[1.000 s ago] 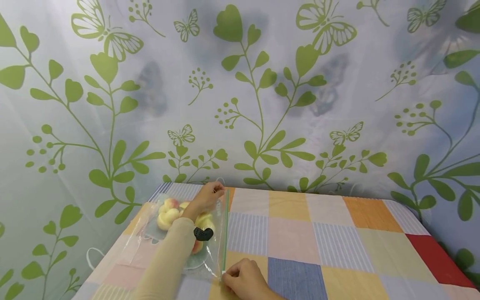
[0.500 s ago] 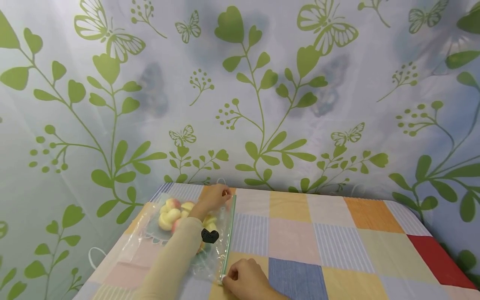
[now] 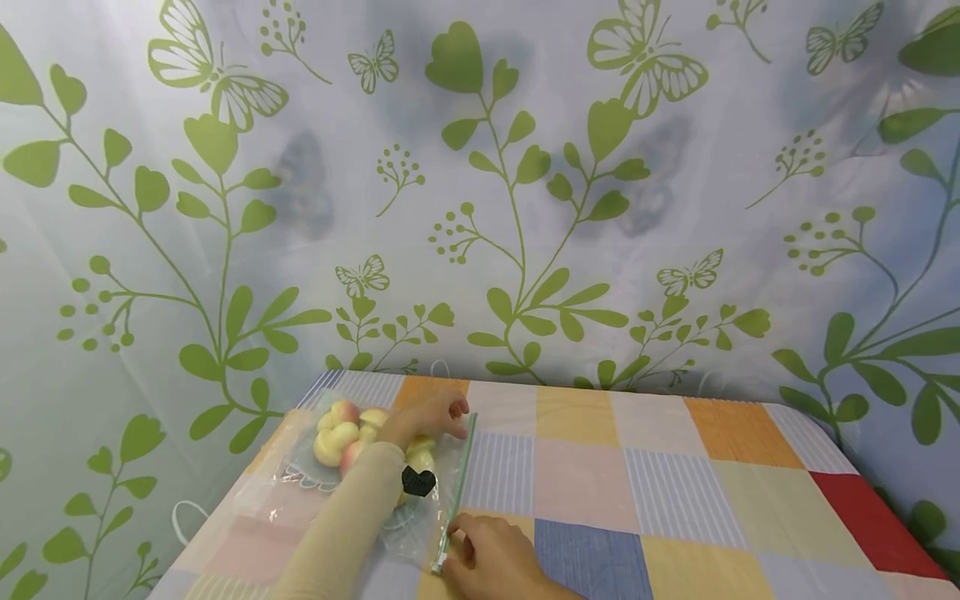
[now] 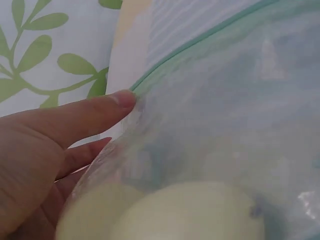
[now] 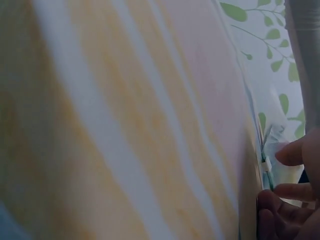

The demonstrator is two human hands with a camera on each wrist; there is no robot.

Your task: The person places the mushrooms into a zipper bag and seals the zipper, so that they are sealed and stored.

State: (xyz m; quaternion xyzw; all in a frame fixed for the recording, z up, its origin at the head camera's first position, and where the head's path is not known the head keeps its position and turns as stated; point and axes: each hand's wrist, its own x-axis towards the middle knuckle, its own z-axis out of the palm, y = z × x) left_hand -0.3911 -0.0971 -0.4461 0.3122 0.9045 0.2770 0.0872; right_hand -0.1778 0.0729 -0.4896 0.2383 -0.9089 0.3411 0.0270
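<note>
A clear zip bag [image 3: 427,533] with a green closure strip lies on the left side of the table. Round, pale yellow fruit with red blushes [image 3: 337,443], like peaches, shows through the film. At the strip's far end my left hand [image 3: 435,412] pinches the bag's corner; in the left wrist view its thumb [image 4: 122,100] presses the film beside the green edge. My right hand [image 3: 498,554] holds the near end, its thumb and forefinger at the white slider [image 5: 266,164]. The left forearm hides part of the fruit.
A patchwork cloth [image 3: 585,483] covers the table. Under or inside the bag shows a bluish scalloped shape [image 3: 311,471]; I cannot tell which. A leaf-patterned curtain [image 3: 480,208] hangs behind, and a white loop [image 3: 187,517] sticks out at the left edge.
My left hand has shifted right and a little nearer with the strip's far end, so the strip slants more. The right hand's fingers have moved slightly up along the near end.
</note>
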